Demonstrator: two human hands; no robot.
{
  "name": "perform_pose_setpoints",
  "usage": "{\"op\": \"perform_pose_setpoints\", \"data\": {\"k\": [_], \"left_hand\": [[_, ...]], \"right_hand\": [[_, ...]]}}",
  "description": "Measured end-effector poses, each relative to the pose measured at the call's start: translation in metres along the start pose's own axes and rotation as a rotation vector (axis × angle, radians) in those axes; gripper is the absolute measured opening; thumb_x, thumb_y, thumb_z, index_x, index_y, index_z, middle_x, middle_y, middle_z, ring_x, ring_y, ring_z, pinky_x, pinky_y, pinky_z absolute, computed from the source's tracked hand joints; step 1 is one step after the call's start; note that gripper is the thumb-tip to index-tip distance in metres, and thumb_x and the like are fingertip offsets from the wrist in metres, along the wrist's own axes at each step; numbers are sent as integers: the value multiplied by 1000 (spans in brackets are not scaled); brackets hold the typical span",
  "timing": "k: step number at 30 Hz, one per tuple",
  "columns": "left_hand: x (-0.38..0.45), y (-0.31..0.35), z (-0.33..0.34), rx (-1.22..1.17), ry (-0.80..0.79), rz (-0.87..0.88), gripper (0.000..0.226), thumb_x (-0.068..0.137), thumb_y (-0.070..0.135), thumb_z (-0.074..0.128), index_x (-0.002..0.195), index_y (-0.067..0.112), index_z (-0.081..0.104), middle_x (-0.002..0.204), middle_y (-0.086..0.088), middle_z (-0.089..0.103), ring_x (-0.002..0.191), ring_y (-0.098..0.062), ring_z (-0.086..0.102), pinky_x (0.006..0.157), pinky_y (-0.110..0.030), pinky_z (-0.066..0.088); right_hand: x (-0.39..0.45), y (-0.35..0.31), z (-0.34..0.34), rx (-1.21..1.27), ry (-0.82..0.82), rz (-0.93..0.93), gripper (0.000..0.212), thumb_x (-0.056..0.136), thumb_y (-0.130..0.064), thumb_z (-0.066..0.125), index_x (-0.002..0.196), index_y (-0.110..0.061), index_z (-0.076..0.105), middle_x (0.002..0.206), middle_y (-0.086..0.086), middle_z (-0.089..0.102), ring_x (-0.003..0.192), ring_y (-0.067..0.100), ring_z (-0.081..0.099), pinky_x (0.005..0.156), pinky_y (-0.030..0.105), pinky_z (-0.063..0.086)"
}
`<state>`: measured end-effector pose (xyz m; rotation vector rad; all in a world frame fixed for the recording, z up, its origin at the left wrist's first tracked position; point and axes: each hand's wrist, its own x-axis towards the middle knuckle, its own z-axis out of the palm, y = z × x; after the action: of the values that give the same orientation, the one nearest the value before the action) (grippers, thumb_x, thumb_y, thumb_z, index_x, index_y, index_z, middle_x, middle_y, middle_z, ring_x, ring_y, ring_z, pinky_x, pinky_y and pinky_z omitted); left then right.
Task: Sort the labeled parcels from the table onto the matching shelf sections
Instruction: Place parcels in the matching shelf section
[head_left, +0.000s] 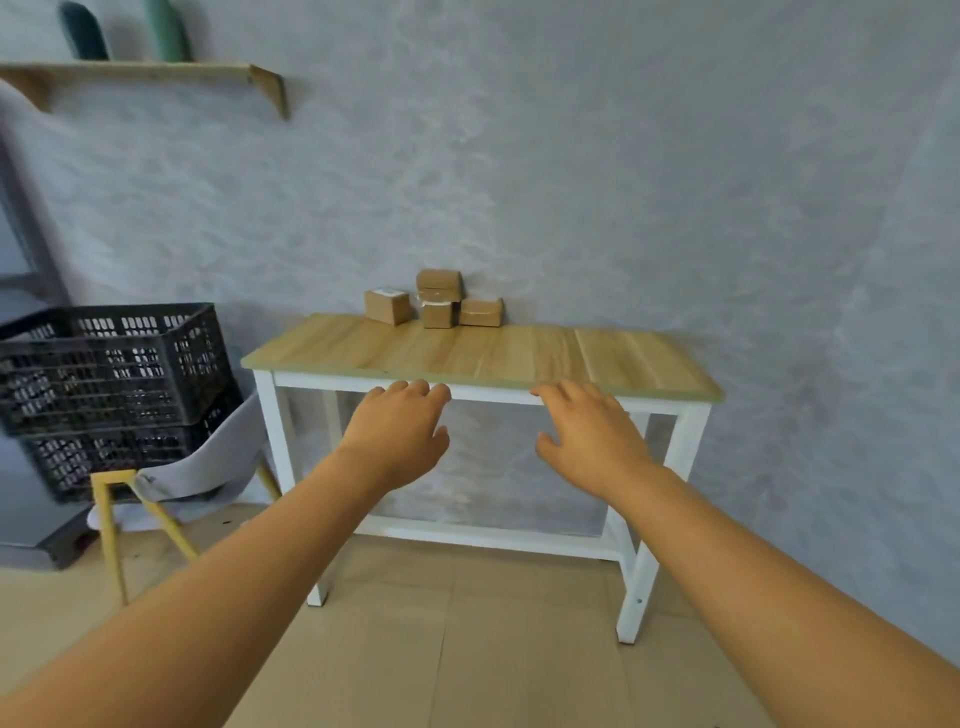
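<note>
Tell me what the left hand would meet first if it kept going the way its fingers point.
Probably the near edge of the wooden-topped white table; the left hand is open, short of it. Depth is unclear.

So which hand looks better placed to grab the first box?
Probably the left hand: the parcels sit at the table's back, left of centre, more in line with it than the right hand.

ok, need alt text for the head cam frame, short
Two bare hands, left hand and right hand, reach open and empty toward a wood-topped white table. Four small cardboard parcels sit at its back edge against the wall, one stacked on another. Black crates rest on a chair to the left.
</note>
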<state>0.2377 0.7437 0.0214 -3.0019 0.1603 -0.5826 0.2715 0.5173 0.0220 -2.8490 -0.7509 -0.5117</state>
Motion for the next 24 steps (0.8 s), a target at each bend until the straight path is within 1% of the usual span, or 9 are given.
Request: {"op": "perform_pose_setpoints", "data": {"k": [6,12,15,17,24], "left_hand": [[83,-48,53,-3,-7,-7,41,99,38,44,136,20,46,120,-1,61,109,-22,57,94,-35,45],[184,-99,115,-18,-63,-63,45,100,38,44,142,22,42,126,-1,58,115,-22,54,95,-35,44],[230,-128,139,-12,-100,-93,45,100,38,44,142,22,42,128,-1,58,116,-24,54,95,-36,42],[254,-150,154,-25,-101,-117,45,100,38,43,142,22,42,128,-2,58,116,-24,54,95,-36,41],[323,-246,217,-42,-164,-238,46,100,41,42,143,24,41,128,0,57,116,-23,54,95,-36,42]], "right_hand": [[106,17,57,-31,-33,-24,47,95,-24,50,141,-16,43,130,3,51,119,24,46,98,33,39],[229,58,121,5,-56,4,51,94,-29,53,142,-16,43,131,4,51,120,26,48,95,36,43],[291,71,150,37,-85,19,51,93,-28,53,142,-16,43,133,5,51,120,27,47,94,36,41],[330,71,169,55,-107,-2,52,94,-28,53,143,-16,42,134,6,50,122,27,46,95,36,40],[455,57,229,174,-184,-49,58,95,-32,57,148,-22,37,146,3,45,133,25,42,106,38,40]]}}
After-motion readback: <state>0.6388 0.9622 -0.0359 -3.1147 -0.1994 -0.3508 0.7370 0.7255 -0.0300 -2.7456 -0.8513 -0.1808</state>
